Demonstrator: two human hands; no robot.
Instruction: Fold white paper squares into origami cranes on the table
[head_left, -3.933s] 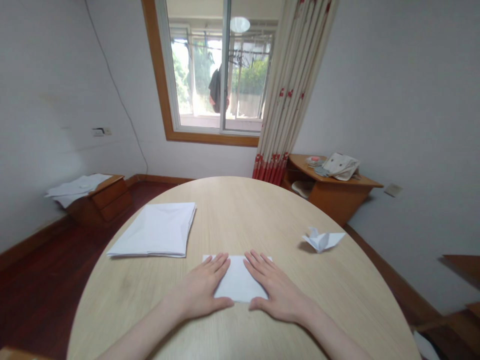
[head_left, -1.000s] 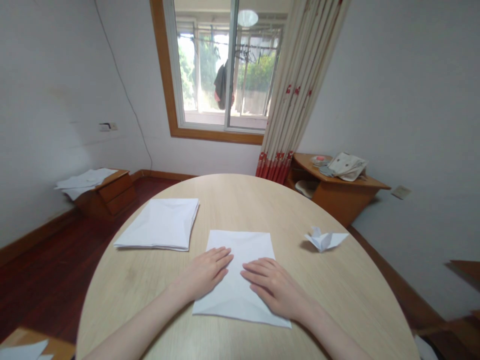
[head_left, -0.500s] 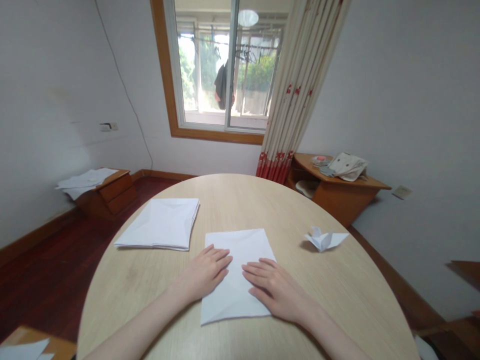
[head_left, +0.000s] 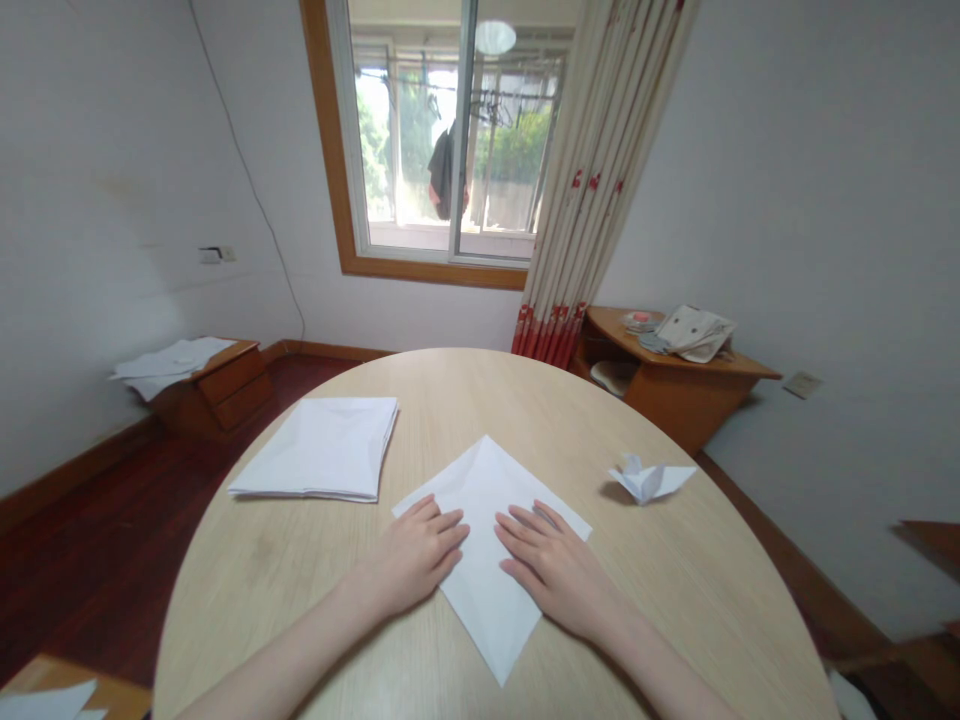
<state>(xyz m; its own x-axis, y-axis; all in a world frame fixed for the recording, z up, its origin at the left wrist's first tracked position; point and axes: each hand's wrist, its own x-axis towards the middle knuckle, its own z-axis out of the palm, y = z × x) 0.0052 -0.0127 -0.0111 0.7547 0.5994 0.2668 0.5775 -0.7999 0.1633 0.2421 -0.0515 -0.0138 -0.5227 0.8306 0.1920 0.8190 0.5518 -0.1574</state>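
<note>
A square white paper sheet [head_left: 481,560] lies on the pale wood table as a diamond, one corner pointing towards me and one away. My left hand [head_left: 412,553] rests flat on its left half, and my right hand [head_left: 546,572] lies flat on its right half. Both hands touch the paper without gripping it, their fingers slightly apart. A faint crease shows on the sheet's far part. To the left lies a folded stack of white paper [head_left: 315,450], and to the right sits a white origami crane [head_left: 649,479].
The oval wooden table [head_left: 285,590] has its far rim near the window. A wooden bedside cabinet [head_left: 217,385] with white paper stands back left, and a wooden corner shelf [head_left: 660,385] with a cloth bag stands back right beside a red-trimmed curtain [head_left: 577,190].
The sheet has turned counterclockwise from a nearly square-on position to a diamond. My hands have shifted slightly on it. The stack and crane have not moved.
</note>
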